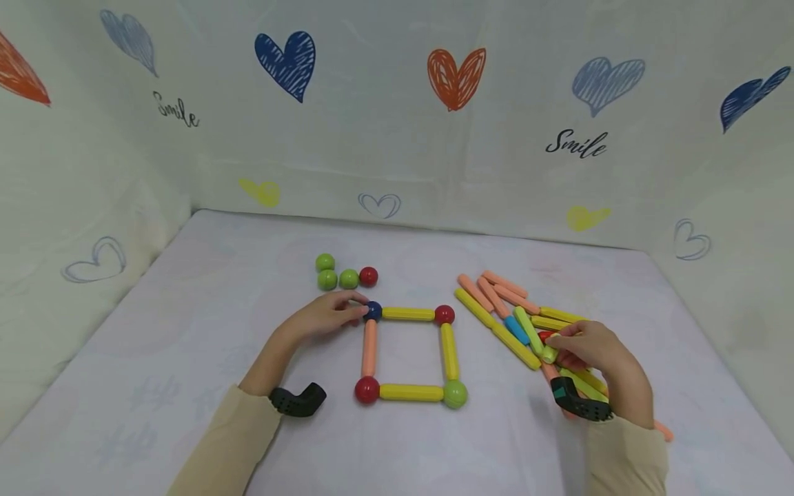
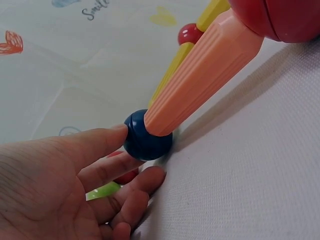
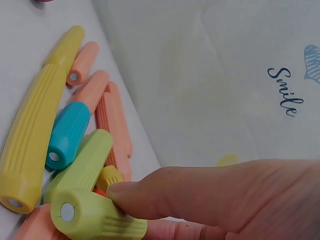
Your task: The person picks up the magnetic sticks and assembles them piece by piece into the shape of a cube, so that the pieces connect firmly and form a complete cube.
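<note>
My left hand (image 1: 329, 315) pinches a dark blue ball (image 2: 142, 142) between thumb and index finger. This ball forms the far-left corner of a square of magnetic rods and balls lying on the table. A salmon rod (image 1: 369, 348) and a yellow rod (image 1: 408, 314) join it; red balls (image 1: 444, 315) and a green ball (image 1: 455, 394) make the other corners. At the right, my right hand (image 1: 598, 346) grips a light green magnetic rod (image 3: 95, 216) at the pile, its round metal end facing the wrist camera. Part of that rod is hidden by the fingers.
Around the right hand lies a pile of salmon, yellow, green and blue rods (image 1: 516, 332). Beyond the left hand are several green balls (image 1: 327, 279) and a red ball (image 1: 369, 277). A patterned sheet (image 1: 397, 138) hangs behind the white table (image 1: 248, 248).
</note>
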Demonstrator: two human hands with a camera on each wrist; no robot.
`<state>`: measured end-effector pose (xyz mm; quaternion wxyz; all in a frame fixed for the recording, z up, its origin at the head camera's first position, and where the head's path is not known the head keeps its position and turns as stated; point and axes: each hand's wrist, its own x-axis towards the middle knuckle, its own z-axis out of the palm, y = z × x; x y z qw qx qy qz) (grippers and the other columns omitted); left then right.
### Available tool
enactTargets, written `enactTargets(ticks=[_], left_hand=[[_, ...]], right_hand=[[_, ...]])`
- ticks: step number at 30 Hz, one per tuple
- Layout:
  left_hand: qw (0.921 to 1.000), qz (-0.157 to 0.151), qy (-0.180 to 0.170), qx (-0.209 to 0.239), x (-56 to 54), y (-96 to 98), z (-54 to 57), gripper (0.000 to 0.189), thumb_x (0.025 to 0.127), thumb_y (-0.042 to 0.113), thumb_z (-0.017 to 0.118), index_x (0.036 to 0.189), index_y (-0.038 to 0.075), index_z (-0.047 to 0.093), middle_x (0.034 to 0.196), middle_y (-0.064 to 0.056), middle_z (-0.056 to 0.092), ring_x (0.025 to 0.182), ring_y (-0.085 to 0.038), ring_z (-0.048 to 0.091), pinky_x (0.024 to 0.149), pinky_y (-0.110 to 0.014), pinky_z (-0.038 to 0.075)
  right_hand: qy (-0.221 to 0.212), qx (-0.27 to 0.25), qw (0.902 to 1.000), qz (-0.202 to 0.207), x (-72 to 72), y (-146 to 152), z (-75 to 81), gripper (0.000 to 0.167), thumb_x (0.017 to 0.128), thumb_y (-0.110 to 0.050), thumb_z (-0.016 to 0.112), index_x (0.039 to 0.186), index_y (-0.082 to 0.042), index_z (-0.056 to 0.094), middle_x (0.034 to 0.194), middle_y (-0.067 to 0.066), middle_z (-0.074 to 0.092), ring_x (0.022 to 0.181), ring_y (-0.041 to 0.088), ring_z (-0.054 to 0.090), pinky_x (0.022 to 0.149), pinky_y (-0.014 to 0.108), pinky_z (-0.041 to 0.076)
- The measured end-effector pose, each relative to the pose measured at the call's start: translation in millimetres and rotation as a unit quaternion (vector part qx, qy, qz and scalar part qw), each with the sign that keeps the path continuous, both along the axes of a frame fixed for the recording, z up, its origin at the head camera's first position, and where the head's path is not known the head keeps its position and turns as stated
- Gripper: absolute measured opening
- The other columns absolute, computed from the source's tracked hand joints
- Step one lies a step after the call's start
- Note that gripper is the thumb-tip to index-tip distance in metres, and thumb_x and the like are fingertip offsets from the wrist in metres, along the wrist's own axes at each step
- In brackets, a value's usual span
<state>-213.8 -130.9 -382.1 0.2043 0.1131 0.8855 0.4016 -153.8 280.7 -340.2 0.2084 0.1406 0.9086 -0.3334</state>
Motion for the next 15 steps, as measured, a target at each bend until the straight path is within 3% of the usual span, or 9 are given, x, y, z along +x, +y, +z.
enactTargets(ticks=[8,15], left_hand=[[1.0,0.0,0.004,-0.001,-0.7,-1.6,-1.8,0.034,0.094,0.028,0.054,0.122,0.009,0.058,0.085,-0.006,0.06,0.075,-0.017,0.048,0.065,-0.026,0.038],[1.0,0.005,0.0,-0.006,0.3,-0.6,0.7,0.033,0.094,0.027,0.054,0.122,0.009,0.057,0.086,-0.007,0.059,0.075,-0.018,0.048,0.065,-0.026,0.038]], right_hand=[[0.008,-0.001,1.0,-0.005,-1.4,-5.7,1.5,0.05,0.087,-0.024,0.058,0.118,0.01,0.038,0.072,0.005,0.061,0.061,0.015,0.057,0.061,0.026,0.049],[0.048,-0.033,0.9982,0.014,-0.3,-15.7,3.6,0.051,0.088,-0.023,0.057,0.125,0.006,0.036,0.089,0.013,0.064,0.065,0.015,0.06,0.065,0.027,0.052]])
